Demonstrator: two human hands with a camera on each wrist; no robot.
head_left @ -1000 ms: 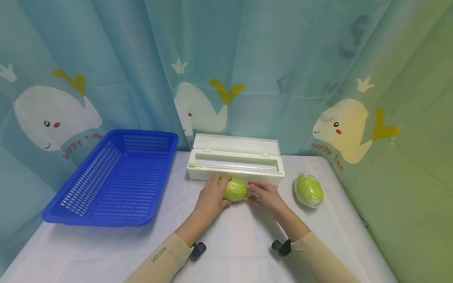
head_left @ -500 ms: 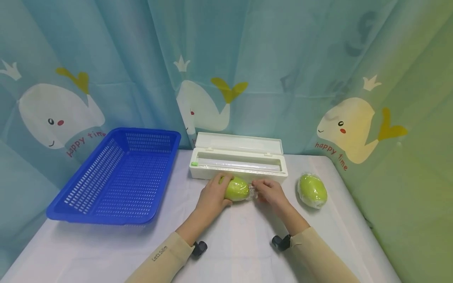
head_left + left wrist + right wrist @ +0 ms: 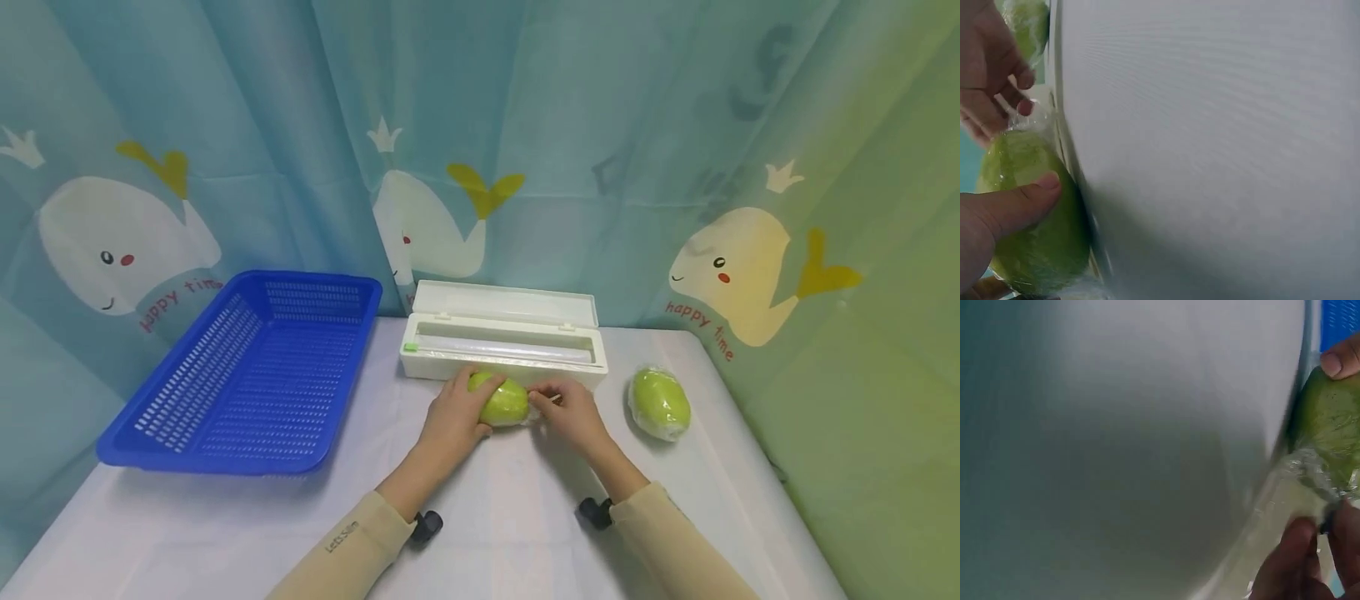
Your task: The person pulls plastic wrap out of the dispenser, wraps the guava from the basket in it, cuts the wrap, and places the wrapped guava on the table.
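A green oval fruit [image 3: 506,404] in clear cling film lies on the table. My left hand [image 3: 453,414] grips its left end, and in the left wrist view the thumb [image 3: 1029,203] presses across the wrapped skin. At the fruit's right end, my right hand [image 3: 572,414] pinches the gathered cling film [image 3: 1310,467] between thumb and fingers. A small dark bit [image 3: 1329,519] shows between those fingertips; what it is I cannot tell. A second film-wrapped green fruit [image 3: 660,403] lies apart on the right.
Just behind the hands stands a white cling film dispenser [image 3: 502,367], lid raised, with a roll inside and a green slider [image 3: 410,347] on its front edge. A blue plastic basket [image 3: 225,464] sits at the left. A curtain [image 3: 555,167] hangs behind the table.
My right hand drew the film out to the right half a second ago and is now closer in against the fruit's end. The left hand keeps its grip on the fruit.
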